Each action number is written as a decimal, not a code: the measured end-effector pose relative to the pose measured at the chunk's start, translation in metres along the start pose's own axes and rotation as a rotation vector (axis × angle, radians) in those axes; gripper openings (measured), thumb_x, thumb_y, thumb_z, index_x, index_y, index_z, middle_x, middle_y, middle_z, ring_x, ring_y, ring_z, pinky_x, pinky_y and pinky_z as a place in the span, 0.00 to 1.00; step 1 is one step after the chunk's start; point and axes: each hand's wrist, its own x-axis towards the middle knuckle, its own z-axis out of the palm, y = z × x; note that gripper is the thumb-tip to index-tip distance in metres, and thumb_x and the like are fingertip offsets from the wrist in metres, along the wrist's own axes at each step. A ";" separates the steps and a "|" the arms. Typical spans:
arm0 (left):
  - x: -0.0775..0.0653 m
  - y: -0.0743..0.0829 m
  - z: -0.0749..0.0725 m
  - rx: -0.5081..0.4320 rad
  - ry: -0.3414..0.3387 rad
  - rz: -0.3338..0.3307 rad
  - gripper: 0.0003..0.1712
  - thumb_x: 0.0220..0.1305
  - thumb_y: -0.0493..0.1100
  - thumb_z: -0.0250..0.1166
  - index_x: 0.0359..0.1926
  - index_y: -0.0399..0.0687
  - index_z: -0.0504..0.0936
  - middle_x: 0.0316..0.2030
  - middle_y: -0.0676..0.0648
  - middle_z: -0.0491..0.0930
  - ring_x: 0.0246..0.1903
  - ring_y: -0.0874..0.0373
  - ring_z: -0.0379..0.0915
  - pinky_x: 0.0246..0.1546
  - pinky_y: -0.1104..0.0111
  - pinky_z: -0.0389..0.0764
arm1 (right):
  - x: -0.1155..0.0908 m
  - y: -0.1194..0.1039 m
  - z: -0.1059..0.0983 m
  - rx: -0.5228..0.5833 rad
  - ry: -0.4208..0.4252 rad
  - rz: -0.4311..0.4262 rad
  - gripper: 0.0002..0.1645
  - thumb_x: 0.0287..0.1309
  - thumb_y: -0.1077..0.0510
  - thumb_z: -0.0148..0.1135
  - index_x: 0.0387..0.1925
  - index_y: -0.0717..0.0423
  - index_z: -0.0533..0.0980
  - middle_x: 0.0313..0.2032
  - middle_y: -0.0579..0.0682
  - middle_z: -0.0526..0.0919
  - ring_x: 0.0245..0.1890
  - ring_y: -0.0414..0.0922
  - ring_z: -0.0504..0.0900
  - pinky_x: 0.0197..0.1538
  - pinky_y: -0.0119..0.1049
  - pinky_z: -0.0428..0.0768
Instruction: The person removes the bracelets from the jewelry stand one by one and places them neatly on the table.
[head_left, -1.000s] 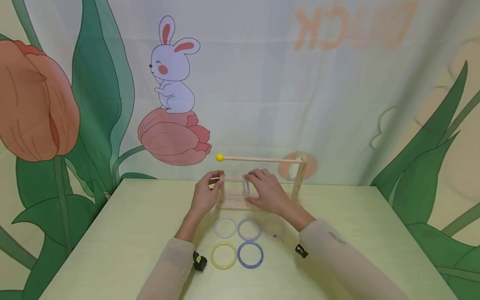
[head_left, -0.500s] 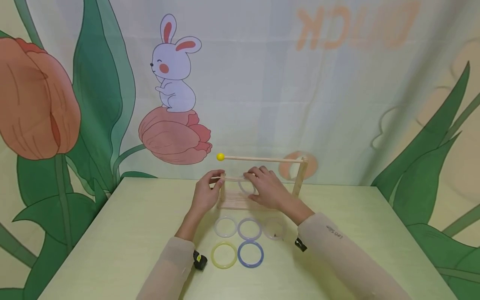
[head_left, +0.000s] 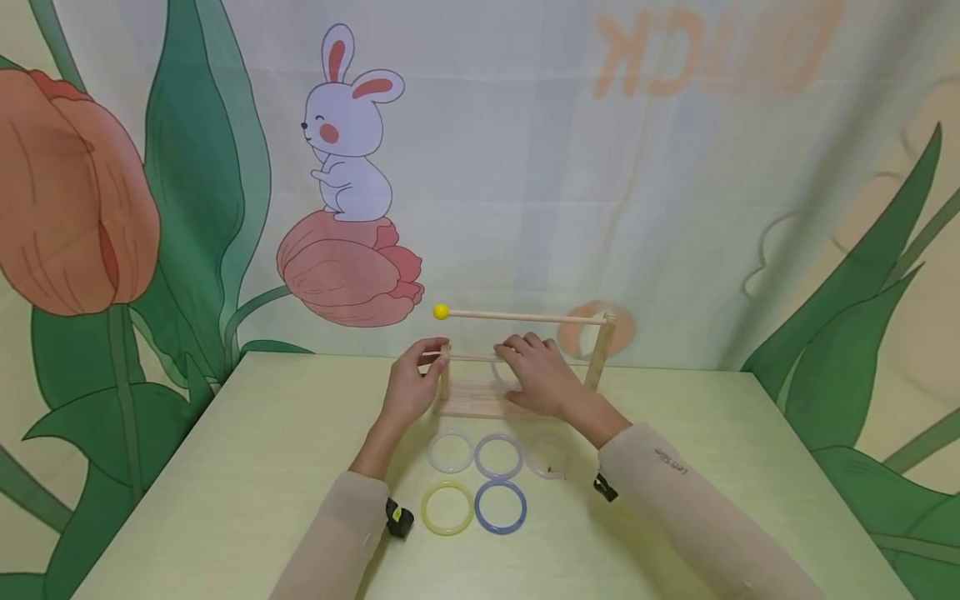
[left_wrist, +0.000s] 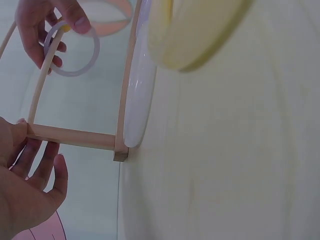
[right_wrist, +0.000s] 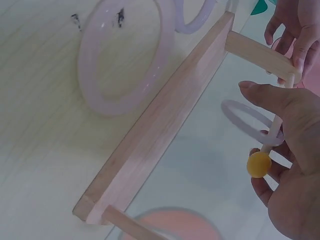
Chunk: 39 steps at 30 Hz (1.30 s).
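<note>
A light wooden rack (head_left: 480,400) stands at the back of the table, with an upper and a lower rod. My left hand (head_left: 408,387) grips the top of its short left post (left_wrist: 75,136). From that post the lower rod (head_left: 472,357) runs right to a yellow ball (right_wrist: 259,165). A translucent pale ring (right_wrist: 240,115) hangs on this rod near the ball. My right hand (head_left: 543,379) is beside the ring, and its fingers lie loosely behind the rod. In the right wrist view the thumb is apart from the ring. Finger contact near the ring's top is unclear.
In front of the rack several rings lie flat: a whitish ring (head_left: 430,452), a lilac ring (head_left: 477,456), a pale pink ring (right_wrist: 90,65), a yellow ring (head_left: 423,507) and a blue ring (head_left: 477,507). The upper rod (head_left: 525,317) with its yellow ball (head_left: 441,312) extends left above the hands.
My right thumb and fingers have parted from the ring, which has turned from edge-on to more face-on, then shifted slightly right. My left hand has stayed on the post.
</note>
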 end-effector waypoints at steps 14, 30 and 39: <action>0.000 0.003 0.000 0.003 -0.004 0.005 0.17 0.80 0.45 0.63 0.65 0.50 0.82 0.61 0.45 0.82 0.61 0.45 0.80 0.56 0.49 0.85 | -0.010 0.011 0.003 0.090 -0.004 0.002 0.49 0.59 0.52 0.80 0.78 0.54 0.67 0.72 0.54 0.74 0.69 0.58 0.72 0.61 0.63 0.77; 0.000 0.000 -0.001 0.007 -0.004 -0.003 0.17 0.80 0.45 0.62 0.65 0.51 0.82 0.62 0.46 0.82 0.62 0.45 0.80 0.57 0.49 0.85 | -0.021 0.025 0.003 0.040 -0.019 0.009 0.51 0.58 0.47 0.81 0.76 0.58 0.68 0.70 0.56 0.76 0.67 0.59 0.74 0.63 0.59 0.78; 0.000 -0.001 0.000 0.002 -0.002 -0.004 0.17 0.80 0.45 0.62 0.65 0.51 0.82 0.61 0.45 0.82 0.61 0.45 0.80 0.57 0.49 0.85 | -0.027 0.031 0.002 0.226 0.016 0.100 0.48 0.56 0.44 0.82 0.72 0.59 0.72 0.66 0.57 0.79 0.67 0.61 0.75 0.68 0.60 0.74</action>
